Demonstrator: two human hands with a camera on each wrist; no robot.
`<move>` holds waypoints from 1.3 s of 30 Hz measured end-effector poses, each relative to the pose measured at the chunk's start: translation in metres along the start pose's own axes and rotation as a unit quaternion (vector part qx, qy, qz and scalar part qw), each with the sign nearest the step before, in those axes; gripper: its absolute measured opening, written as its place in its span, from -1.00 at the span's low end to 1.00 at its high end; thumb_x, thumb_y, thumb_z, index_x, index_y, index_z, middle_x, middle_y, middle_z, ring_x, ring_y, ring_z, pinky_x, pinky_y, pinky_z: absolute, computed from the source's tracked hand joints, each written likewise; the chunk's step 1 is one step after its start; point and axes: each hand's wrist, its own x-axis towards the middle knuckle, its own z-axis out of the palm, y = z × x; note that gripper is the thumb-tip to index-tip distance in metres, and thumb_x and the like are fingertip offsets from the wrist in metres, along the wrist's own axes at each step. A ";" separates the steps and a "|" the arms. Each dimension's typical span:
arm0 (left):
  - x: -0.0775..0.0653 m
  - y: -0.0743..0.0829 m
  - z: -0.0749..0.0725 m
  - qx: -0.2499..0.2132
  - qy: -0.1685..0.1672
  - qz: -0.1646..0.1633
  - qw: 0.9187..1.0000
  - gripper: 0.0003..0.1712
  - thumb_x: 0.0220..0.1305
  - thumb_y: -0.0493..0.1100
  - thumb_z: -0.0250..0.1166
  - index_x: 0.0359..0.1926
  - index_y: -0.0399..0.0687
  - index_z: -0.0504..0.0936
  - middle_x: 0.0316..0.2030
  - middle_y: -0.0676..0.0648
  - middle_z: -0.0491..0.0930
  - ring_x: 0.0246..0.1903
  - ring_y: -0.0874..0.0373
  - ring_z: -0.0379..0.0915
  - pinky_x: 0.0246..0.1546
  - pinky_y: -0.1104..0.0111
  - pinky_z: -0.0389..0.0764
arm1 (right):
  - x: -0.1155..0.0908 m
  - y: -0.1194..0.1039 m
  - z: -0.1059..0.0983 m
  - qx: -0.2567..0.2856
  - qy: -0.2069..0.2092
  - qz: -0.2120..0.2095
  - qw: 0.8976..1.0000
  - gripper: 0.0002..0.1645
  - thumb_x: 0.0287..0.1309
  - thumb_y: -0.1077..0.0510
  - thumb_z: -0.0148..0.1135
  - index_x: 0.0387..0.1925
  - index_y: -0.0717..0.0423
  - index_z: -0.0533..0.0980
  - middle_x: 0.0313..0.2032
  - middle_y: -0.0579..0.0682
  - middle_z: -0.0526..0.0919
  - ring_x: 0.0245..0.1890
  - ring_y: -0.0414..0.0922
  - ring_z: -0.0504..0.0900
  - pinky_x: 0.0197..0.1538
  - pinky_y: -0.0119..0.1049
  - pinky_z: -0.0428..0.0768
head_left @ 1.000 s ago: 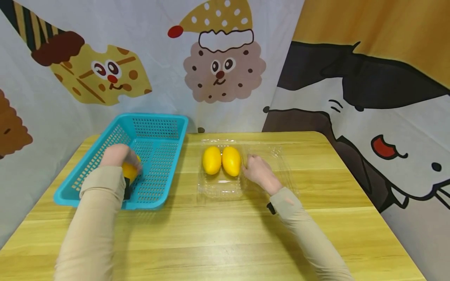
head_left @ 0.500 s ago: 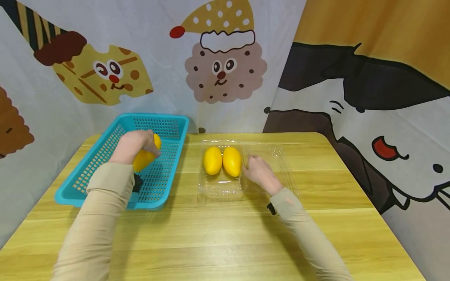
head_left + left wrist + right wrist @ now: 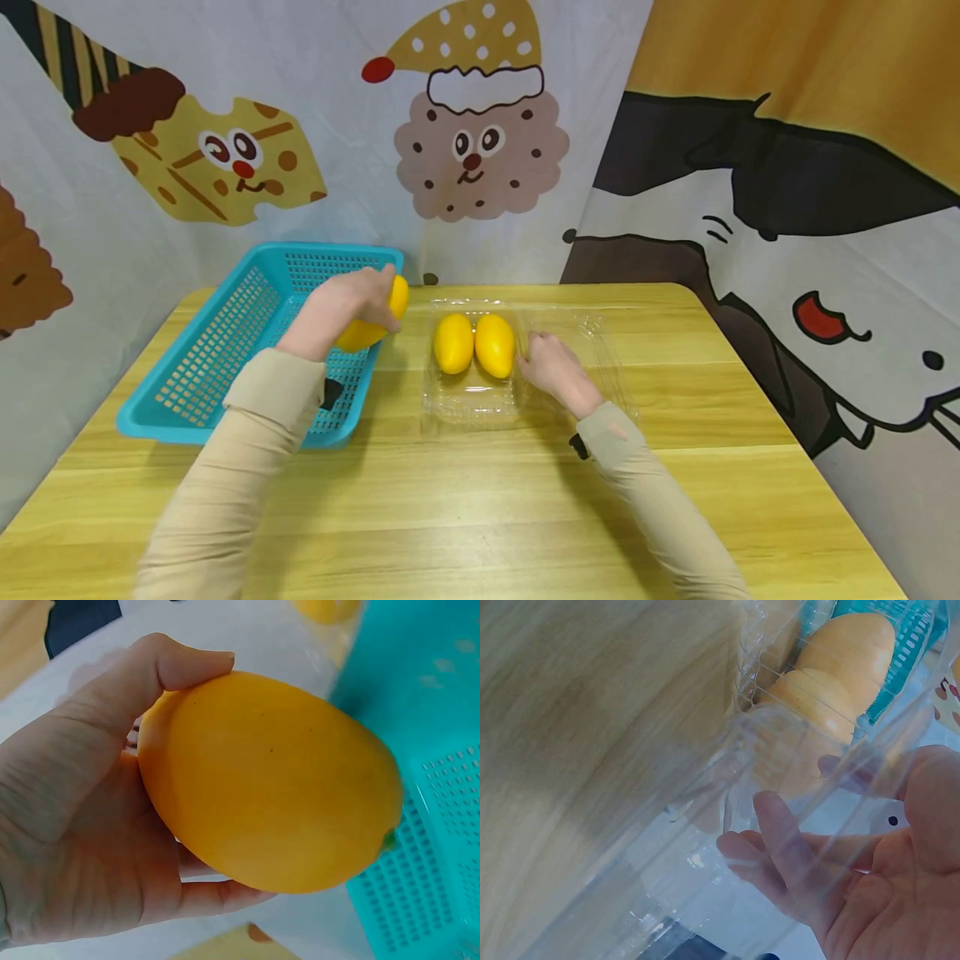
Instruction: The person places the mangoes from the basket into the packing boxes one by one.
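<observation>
1. Head view: left hand [image 3: 339, 307] curled snugly round a big yellow fruit [image 3: 362, 336], its ends poking out past the fingers and under the palm. Middle of the fruit hidden by the hand.
2. Head view, under the left grip: blue basket [image 3: 217, 354], full of little holes. Part of its right rim covered by hand, fruit and sleeve [image 3: 251, 425]. Height of the fruit above the basket hard to tell.
3. Head view, to the right of the left grip: clear plastic box [image 3: 480, 398] on the wooden table [image 3: 465, 517], with two more yellow fruits [image 3: 453, 343] side by side inside. Box edges faint.
4. Head view, just right of that pair: right hand [image 3: 555, 372] at the middle of the box, fingers bent, tips hard to see.
5. Left wrist view: thumb on one side of the held fruit, fingers on the other, spread as wide as the fruit. Green spot [image 3: 388, 840] at the end away from the palm. Some fingers partly hidden; basket beyond, cut off.
6. Right wrist view: thumb and fingers a little apart, behind shiny plastic. Cannot tell: pinching or only touching. Box fruits beyond the fingertips, blurry.
</observation>
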 end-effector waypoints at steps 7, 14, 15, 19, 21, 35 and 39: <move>0.000 0.028 0.005 0.013 0.019 0.027 0.999 0.11 0.11 0.08 0.31 0.45 -0.24 -0.15 0.25 -0.40 0.31 0.15 -0.22 0.38 0.13 -0.07 0.46 | -0.001 -0.001 0.000 0.000 0.002 0.002 1.000 -0.32 0.28 0.06 0.11 0.27 0.44 0.25 0.24 0.38 0.38 -0.25 0.01 0.59 -0.15 -0.16 0.64; 0.004 0.058 0.018 0.033 0.029 0.057 0.997 0.12 0.05 0.09 0.37 0.44 -0.16 -0.10 0.19 -0.31 0.42 0.11 -0.15 0.45 0.15 0.07 0.50 | -0.002 -0.001 -0.001 0.002 0.000 0.006 1.000 -0.32 0.28 0.05 0.11 0.27 0.43 0.25 0.24 0.37 0.38 -0.21 0.02 0.58 -0.10 -0.13 0.64; 0.005 0.062 0.021 0.036 0.029 0.062 0.997 0.13 0.05 0.09 0.38 0.44 -0.16 -0.10 0.18 -0.31 0.42 0.12 -0.16 0.45 0.16 0.08 0.50 | -0.003 -0.001 -0.001 0.002 -0.001 0.007 1.000 -0.31 0.28 0.05 0.11 0.27 0.43 0.24 0.25 0.37 0.37 -0.20 0.03 0.59 -0.08 -0.13 0.64; 0.011 0.078 0.033 0.054 0.036 0.078 0.995 0.07 0.01 0.05 0.42 0.39 -0.16 -0.01 0.10 -0.27 0.49 0.05 -0.15 0.50 0.10 0.12 0.55 | -0.003 -0.002 -0.001 -0.001 -0.001 0.007 1.000 -0.31 0.29 0.05 0.10 0.28 0.43 0.23 0.26 0.37 0.36 -0.11 0.07 0.59 0.02 -0.06 0.62; 0.014 0.086 0.040 0.065 0.039 0.086 0.993 0.12 -0.04 0.11 0.46 0.38 -0.15 -0.01 0.10 -0.27 0.50 0.06 -0.15 0.49 0.12 0.12 0.54 | -0.002 -0.002 0.000 -0.003 -0.001 0.005 1.000 -0.30 0.29 0.04 0.09 0.29 0.43 0.23 0.26 0.37 0.36 -0.04 0.10 0.59 0.08 -0.03 0.59; 0.023 0.112 0.075 0.131 0.032 0.115 0.984 -0.05 -0.01 0.07 0.47 0.32 -0.04 0.17 0.32 -0.22 0.27 0.23 -0.22 0.32 0.09 0.05 0.55 | -0.001 0.000 0.001 -0.007 0.001 -0.005 1.000 -0.34 0.29 0.06 0.09 0.24 0.47 0.27 0.21 0.40 0.40 -0.24 0.03 0.60 -0.10 -0.11 0.64; 0.026 0.113 0.084 0.138 0.033 0.133 0.981 -0.08 0.01 0.05 0.46 0.35 -0.01 0.22 0.34 -0.19 0.25 0.26 -0.20 0.29 0.15 -0.01 0.49 | -0.001 -0.001 0.001 -0.004 0.003 -0.002 1.000 -0.36 0.28 0.07 0.10 0.21 0.46 0.30 0.20 0.39 0.42 -0.11 0.12 0.62 -0.01 -0.03 0.63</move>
